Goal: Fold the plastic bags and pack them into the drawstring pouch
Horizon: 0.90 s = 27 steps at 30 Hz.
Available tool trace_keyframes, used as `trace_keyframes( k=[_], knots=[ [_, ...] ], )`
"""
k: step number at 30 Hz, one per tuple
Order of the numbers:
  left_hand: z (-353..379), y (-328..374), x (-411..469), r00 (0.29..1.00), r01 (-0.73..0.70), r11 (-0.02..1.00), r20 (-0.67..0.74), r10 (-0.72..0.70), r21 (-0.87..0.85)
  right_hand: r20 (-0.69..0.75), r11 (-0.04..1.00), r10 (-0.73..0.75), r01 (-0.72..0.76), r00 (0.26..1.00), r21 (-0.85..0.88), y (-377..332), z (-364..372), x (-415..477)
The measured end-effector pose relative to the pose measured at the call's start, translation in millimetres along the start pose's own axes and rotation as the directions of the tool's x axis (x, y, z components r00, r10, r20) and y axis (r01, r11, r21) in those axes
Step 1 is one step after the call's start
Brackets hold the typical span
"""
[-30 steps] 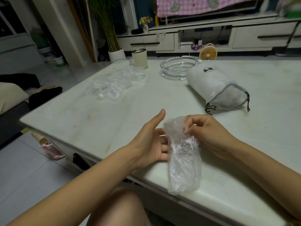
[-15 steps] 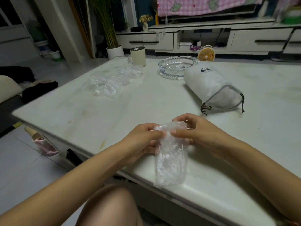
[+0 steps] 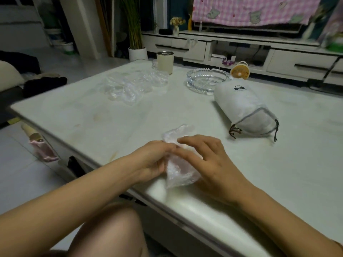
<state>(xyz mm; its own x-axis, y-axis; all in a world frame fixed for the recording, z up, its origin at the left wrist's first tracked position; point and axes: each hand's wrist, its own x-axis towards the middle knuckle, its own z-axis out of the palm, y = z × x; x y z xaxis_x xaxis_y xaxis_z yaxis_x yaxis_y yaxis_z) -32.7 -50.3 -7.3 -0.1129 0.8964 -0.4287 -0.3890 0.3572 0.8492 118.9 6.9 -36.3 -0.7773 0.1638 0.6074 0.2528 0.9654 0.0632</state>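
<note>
The right hand [image 3: 207, 160] covers the middle of the plastic bag [image 3: 179, 171], the fingertips of the left hand [image 3: 153, 158] vanish behind it, and both hands are blurred. The dark print [image 3: 239, 88] on the drawstring pouch [image 3: 241, 104] is too small to read; the tabletop [image 3: 287, 173] runs off the right edge.

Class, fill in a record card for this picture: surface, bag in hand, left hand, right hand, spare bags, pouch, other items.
Surface: pale table
Bag in hand: clear plastic bag, near edge
Left hand: grips the bag's left side
Right hand: laid open over it
Spare bags: loose pile, far left
Pouch: drawstring pouch, on its side, right
Other items: glass ashtray, cup
</note>
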Motion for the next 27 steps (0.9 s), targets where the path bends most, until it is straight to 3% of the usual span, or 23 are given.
trace_keyframes(
  k=[1, 3, 6, 9, 12, 15, 17, 21, 23, 25, 27],
  knots=[
    [0.2, 0.2, -0.2, 1.0, -0.004, 1.0, -0.007, 0.004, 0.001, -0.023, 1.0, -0.017, 0.017, 1.0, 0.021, 0.8, 2.4, 0.0],
    [-0.8, -0.4, -0.2, 0.998, -0.039, 0.999, -0.048, 0.04, 0.03, -0.015, 0.971, 0.058, -0.053, 0.998, 0.232, 3.8, 4.3, -0.2],
    [-3.9, -3.9, 2.8, 0.987, -0.127, 0.984, -0.084, 0.139, 0.128, 0.126, 0.756, 0.303, -0.318, 0.945, 0.571, 3.9, -0.8, -2.3],
    [-1.0, -7.3, 1.8, 0.983, -0.164, 0.97, -0.055, 0.176, 0.177, 0.351, 0.516, 0.405, -0.528, 0.844, 0.675, 3.0, -2.8, 2.6],
    [3.0, -5.5, 0.2, 0.988, -0.151, 0.966, -0.004, 0.155, 0.212, 0.504, 0.335, 0.452, -0.664, 0.736, 0.669, 7.4, -3.3, 4.8],
    [0.2, 0.0, -3.7, 0.991, -0.098, 0.97, 0.114, 0.074, 0.221, 0.541, 0.324, 0.493, -0.721, 0.681, 0.613, 8.2, -3.5, 4.4],
    [0.7, -0.1, -7.2, 0.977, -0.157, 0.933, 0.186, 0.1, 0.323, 0.533, 0.341, 0.507, -0.725, 0.678, 0.598, 9.0, -2.5, 3.8],
    [0.0, -7.2, -4.5, 0.967, -0.243, 0.848, 0.054, 0.247, 0.472, 0.479, 0.311, 0.55, -0.7, 0.684, 0.643, 5.8, -7.9, 3.0],
    [-0.7, -5.8, -4.3, 0.956, -0.268, 0.836, 0.022, 0.294, 0.479, 0.408, 0.283, 0.648, -0.701, 0.643, 0.655, 7.6, -12.5, 3.9],
    [-0.5, -4.6, -5.5, 0.952, -0.282, 0.829, 0.034, 0.304, 0.483, 0.454, 0.183, 0.68, -0.733, 0.576, 0.655, 13.0, -13.7, 3.3],
    [-0.6, -5.9, -6.1, 0.948, -0.303, 0.82, 0.069, 0.31, 0.485, 0.577, -0.022, 0.595, -0.706, 0.56, 0.708, 15.7, -13.1, 2.8]
  ],
)
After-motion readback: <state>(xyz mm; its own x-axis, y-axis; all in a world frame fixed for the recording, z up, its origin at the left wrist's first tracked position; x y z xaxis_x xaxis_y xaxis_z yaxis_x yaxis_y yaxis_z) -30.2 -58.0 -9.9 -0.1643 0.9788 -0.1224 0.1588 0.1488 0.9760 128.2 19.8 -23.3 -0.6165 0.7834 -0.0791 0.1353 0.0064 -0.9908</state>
